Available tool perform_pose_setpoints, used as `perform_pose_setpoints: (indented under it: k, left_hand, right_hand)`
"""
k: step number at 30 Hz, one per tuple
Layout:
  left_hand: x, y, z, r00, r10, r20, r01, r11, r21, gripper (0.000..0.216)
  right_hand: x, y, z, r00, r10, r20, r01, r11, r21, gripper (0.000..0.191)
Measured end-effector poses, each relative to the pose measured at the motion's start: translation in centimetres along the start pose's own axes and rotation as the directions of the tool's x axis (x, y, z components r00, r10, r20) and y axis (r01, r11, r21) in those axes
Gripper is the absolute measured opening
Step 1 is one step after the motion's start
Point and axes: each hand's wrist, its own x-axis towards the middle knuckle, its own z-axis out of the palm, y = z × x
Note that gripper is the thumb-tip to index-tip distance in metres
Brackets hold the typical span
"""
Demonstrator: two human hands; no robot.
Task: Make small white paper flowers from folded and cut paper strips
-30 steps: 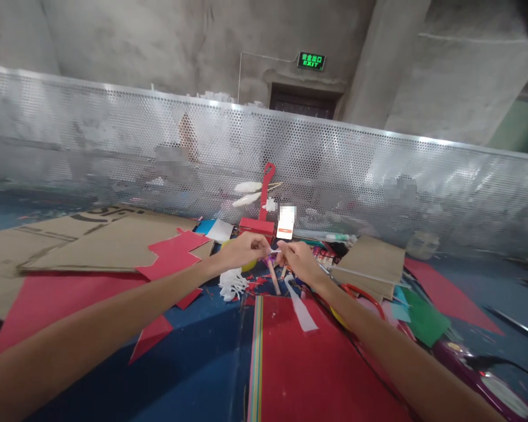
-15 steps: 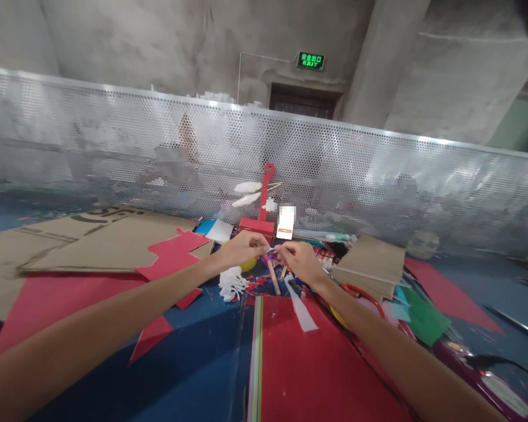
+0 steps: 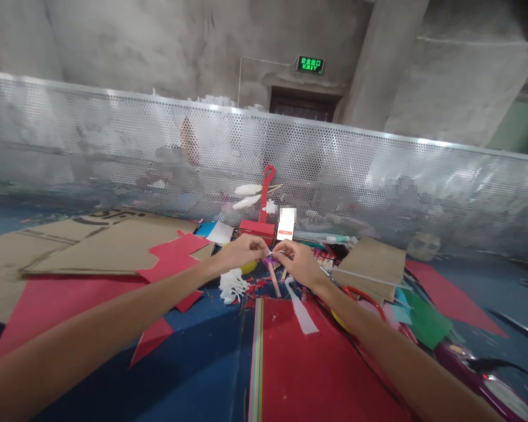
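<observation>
Both hands sit a little lower than half a second ago, while the clutter around them has not shifted. Left hand [image 3: 242,253] and right hand [image 3: 300,262] meet above the red paper stack [image 3: 317,363], fingers pinched shut on a small white and purple piece [image 3: 270,255] between them. A white paper strip [image 3: 303,309] lies on that stack. White cut paper [image 3: 232,285] rests just left of the stack on the blue desk [image 3: 202,363].

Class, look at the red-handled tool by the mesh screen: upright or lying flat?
Upright: the red-handled tool has its handle rising against the mesh screen.
</observation>
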Motion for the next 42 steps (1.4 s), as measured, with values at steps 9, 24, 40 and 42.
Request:
perform_pose_setpoints:
  k: [9, 24, 40, 42]
  left_hand:
    - [0.1, -0.2, -0.2, 0.998, 0.057, 0.031, -0.059, 0.994, 0.088, 0.020]
    - [0.4, -1.0, -0.7, 0.994, 0.042, 0.096, -0.053, 0.992, 0.110, 0.020]
    - [0.4, -0.6, -0.9, 0.996, 0.031, 0.078, -0.038, 0.996, 0.082, 0.021]
    - [0.5, -1.0, -1.1, 0.997, 0.029, 0.070, -0.034, 0.997, 0.074, 0.017]
  right_hand:
    - [-0.3, -0.2, 0.0, 0.993, -0.073, 0.090, 0.092, 0.967, -0.237, 0.023]
    - [0.0, 0.5, 0.2, 0.997, 0.043, 0.067, -0.048, 0.997, 0.063, 0.010]
    - [-0.2, -0.2, 0.3, 0.997, 0.028, 0.068, -0.034, 0.996, 0.084, 0.019]
    - [-0.1, 0.1, 0.3, 0.998, 0.031, 0.046, -0.036, 0.993, 0.117, 0.022]
